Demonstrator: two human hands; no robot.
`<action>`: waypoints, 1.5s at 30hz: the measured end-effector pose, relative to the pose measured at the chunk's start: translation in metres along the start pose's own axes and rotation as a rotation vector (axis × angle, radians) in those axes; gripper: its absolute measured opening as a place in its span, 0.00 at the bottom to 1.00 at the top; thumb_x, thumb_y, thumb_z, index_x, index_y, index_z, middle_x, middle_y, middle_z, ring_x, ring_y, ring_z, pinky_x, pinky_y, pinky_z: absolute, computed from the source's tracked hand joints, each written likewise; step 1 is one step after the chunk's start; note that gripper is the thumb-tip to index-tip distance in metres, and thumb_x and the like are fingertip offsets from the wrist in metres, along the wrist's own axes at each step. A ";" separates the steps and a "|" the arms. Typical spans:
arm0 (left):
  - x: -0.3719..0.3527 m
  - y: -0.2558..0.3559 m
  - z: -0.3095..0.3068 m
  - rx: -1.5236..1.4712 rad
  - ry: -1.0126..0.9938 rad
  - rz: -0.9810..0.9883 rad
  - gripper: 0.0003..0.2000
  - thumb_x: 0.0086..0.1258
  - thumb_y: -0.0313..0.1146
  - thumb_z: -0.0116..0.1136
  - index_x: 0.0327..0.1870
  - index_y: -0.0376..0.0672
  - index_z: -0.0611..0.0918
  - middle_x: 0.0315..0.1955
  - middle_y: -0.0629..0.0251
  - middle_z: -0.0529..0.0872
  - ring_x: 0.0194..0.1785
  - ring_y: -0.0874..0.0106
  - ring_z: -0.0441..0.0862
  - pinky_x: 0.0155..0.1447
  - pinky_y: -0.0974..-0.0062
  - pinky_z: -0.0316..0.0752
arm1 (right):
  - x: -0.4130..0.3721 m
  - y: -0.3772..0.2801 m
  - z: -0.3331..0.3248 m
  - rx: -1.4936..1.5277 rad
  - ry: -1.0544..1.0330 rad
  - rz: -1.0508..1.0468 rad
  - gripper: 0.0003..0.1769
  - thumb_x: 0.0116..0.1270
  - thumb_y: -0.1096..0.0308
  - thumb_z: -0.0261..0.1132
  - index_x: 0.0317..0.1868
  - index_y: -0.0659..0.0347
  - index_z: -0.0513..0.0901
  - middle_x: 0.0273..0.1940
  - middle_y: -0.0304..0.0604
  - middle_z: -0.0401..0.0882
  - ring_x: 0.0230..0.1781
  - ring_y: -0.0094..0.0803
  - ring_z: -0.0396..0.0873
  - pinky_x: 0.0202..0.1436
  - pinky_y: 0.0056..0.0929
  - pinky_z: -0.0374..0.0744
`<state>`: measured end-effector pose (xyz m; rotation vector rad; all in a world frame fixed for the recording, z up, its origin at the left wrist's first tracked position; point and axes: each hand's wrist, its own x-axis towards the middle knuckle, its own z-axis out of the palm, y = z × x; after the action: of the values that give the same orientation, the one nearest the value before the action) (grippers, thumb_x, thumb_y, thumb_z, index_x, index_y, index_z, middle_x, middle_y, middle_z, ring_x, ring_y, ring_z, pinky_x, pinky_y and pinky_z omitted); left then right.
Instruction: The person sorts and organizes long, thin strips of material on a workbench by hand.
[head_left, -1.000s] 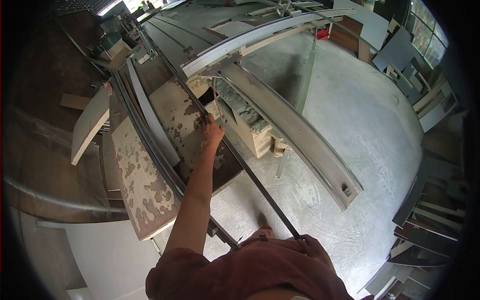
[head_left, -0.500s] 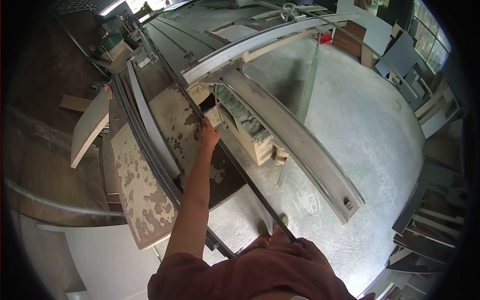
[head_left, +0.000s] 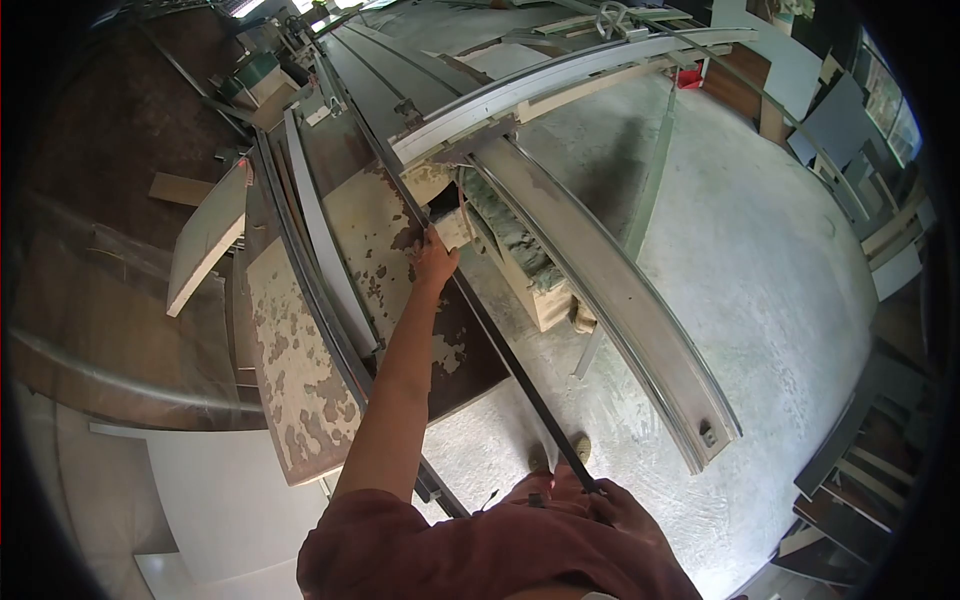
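Observation:
A long, narrow dark strip [head_left: 518, 372] runs from the saw table at the top down to my waist. My left hand [head_left: 436, 262] reaches forward with its fingers closed over the strip's middle, above the table edge. Close to my body, my right hand [head_left: 618, 505] grips the near end; part of its fingers is hidden. Under the strip lies a worn tabletop [head_left: 300, 405] with peeling patches. To its left, a pale strip [head_left: 325, 245] rests beside a dark rail [head_left: 318, 290].
A long metal sliding carriage [head_left: 620, 295] juts out on the right, below a curved-looking white fence [head_left: 560, 88]. A box [head_left: 535, 300] with grey material stands between table and carriage. Board offcuts [head_left: 860, 490] lean along the right side. A pale panel [head_left: 215, 490] lies lower left.
The view has shifted, so the table and carriage appear slightly further right. Both hands stay on the dark strip, with the left hand at about the same place along the table.

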<state>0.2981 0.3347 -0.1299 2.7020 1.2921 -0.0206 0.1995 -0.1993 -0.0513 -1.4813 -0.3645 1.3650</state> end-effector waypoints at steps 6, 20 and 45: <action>-0.043 0.006 -0.001 -0.244 0.192 0.007 0.42 0.62 0.58 0.49 0.68 0.40 0.48 0.66 0.45 0.49 0.67 0.43 0.46 0.64 0.42 0.49 | -0.006 -0.017 0.014 0.061 0.083 0.212 0.14 0.68 0.62 0.52 0.49 0.61 0.73 0.23 0.31 0.69 0.23 0.16 0.66 0.27 0.17 0.65; -0.180 0.039 0.011 -0.328 0.170 0.080 0.35 0.66 0.43 0.50 0.67 0.35 0.48 0.63 0.43 0.56 0.68 0.49 0.50 0.64 0.41 0.47 | 0.050 0.038 -0.008 0.226 -0.004 0.114 0.18 0.67 0.62 0.54 0.52 0.65 0.70 0.29 0.37 0.76 0.28 0.20 0.73 0.29 0.18 0.72; -0.105 0.040 0.005 0.037 -0.084 0.111 0.34 0.66 0.45 0.47 0.68 0.40 0.49 0.67 0.53 0.54 0.69 0.50 0.48 0.65 0.42 0.43 | 0.096 0.009 -0.010 0.279 0.004 0.156 0.13 0.65 0.57 0.58 0.42 0.57 0.71 0.22 0.31 0.68 0.17 0.17 0.65 0.17 0.16 0.67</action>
<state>0.2632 0.2274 -0.1215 2.7669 1.1281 -0.1454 0.2333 -0.1330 -0.1132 -1.3009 -0.0525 1.4697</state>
